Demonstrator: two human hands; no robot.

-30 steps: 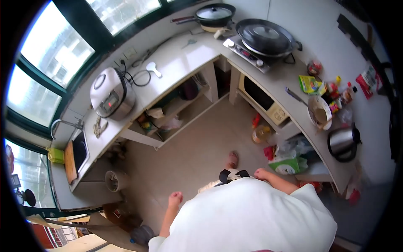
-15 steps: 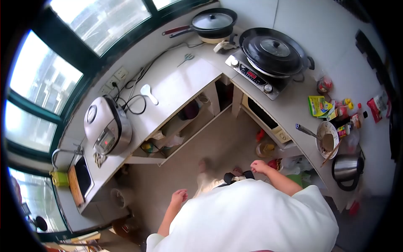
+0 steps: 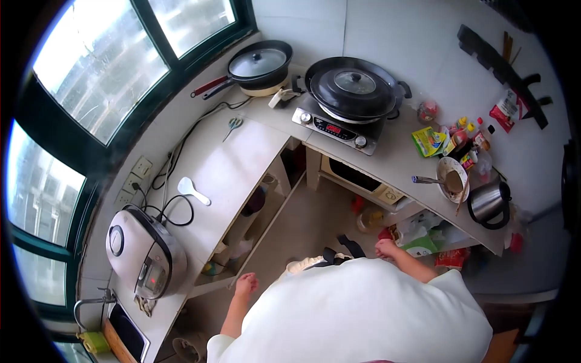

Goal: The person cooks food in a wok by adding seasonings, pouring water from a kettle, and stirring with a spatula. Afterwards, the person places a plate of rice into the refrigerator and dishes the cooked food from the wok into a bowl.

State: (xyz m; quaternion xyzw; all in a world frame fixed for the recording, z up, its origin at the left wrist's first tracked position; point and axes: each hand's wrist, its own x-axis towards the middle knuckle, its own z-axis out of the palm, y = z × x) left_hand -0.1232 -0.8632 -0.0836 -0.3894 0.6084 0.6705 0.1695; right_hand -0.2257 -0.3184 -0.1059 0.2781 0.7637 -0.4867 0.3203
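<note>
My left hand (image 3: 247, 284) hangs in front of my body, fingers curled in, with nothing visible in it. It is nearest the open cupboard front under the left counter (image 3: 225, 175). On the other side, my right hand (image 3: 385, 248) is closed in a loose fist, also with nothing visible in it. A black strap (image 3: 350, 245) at my waist ends just left of that hand. Beyond the right hand, plastic bags and a green packet (image 3: 420, 246) lie on the low shelf.
A lidded wok (image 3: 354, 91) sits on a lit induction cooker (image 3: 334, 130). A lidded pan (image 3: 259, 63), scissors (image 3: 233, 127), rice paddle (image 3: 193, 190) and rice cooker (image 3: 145, 254) line the left. A bowl (image 3: 451, 175), kettle (image 3: 489, 202) and seasoning packets (image 3: 430, 142) stand right.
My view has turned to the right, so the counters and cookware sit differently in the frame. Both hands stay low beside my body, still curled.
</note>
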